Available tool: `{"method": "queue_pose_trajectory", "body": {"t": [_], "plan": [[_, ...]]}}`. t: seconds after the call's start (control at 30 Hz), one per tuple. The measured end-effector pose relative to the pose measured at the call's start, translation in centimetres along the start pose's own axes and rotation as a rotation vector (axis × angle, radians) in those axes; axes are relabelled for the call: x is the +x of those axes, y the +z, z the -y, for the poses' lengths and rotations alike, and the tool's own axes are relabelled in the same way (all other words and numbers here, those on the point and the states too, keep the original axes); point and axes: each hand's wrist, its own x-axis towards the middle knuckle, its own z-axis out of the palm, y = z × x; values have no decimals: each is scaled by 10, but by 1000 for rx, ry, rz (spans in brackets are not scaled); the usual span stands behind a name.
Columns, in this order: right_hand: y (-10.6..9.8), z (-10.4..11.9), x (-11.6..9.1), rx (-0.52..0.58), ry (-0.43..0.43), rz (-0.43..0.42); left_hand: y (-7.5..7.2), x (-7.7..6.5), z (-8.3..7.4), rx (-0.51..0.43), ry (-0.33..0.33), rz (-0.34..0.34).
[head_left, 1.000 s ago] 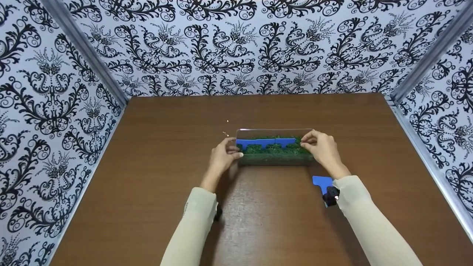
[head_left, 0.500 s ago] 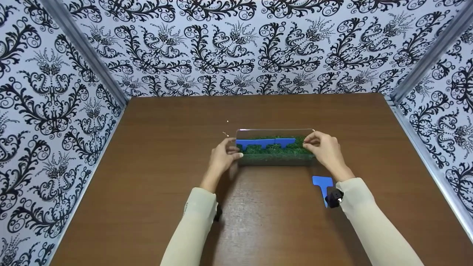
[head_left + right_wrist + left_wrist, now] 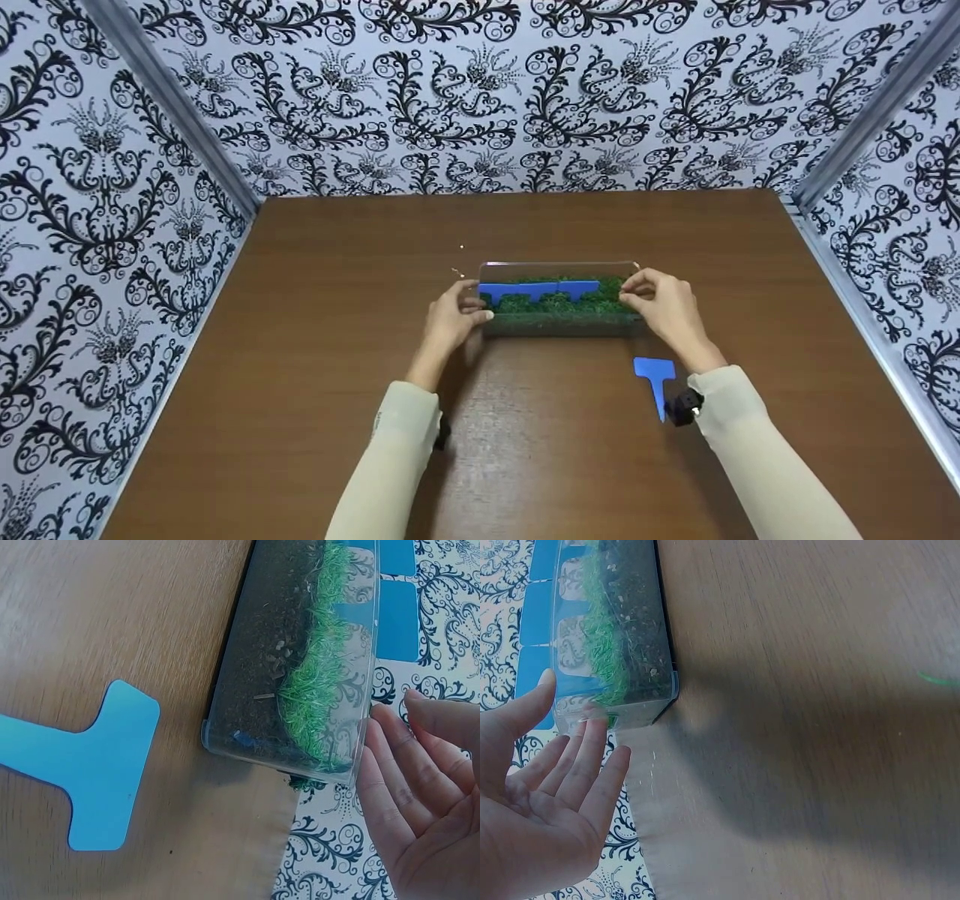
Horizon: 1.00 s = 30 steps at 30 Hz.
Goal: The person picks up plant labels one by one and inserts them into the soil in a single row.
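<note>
A clear plastic box of dark soil and green grass stands mid-table, with three blue T-shaped plant labels upright in a row toward its left. My left hand rests at the box's left end, its thumb by the rim and its fairly straight fingers against the end wall in the left wrist view. At the right end is my right hand, fingers loosely bent and empty, fingertips close to the wall; contact is hard to tell. Another blue plant label lies flat on the table, left of my right wrist.
The brown wooden table reaches back to a wall of black-and-white patterned covering. Grey metal posts stand at the corners. Tiny pale specks lie left of the box. A thin green strand shows on the table in the left wrist view.
My right hand has drawn slightly right, away from the grass, and its wrist has uncovered the loose plant label. The left hand and the box have stayed in place.
</note>
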Motion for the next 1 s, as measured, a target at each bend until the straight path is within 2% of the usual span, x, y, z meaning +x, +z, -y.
{"method": "queue_pose_trajectory", "body": {"t": [0.27,0.5,1.0], "plan": [[0,-1,-3,-11,2,-18,0,0,0,-23,-3,3],[-1,-2,-4,-37,-4,-26,1,1,1,-11,25,-5],[-7,-3,-11,-23,-11,-36,1,1,1,-29,14,1]]}}
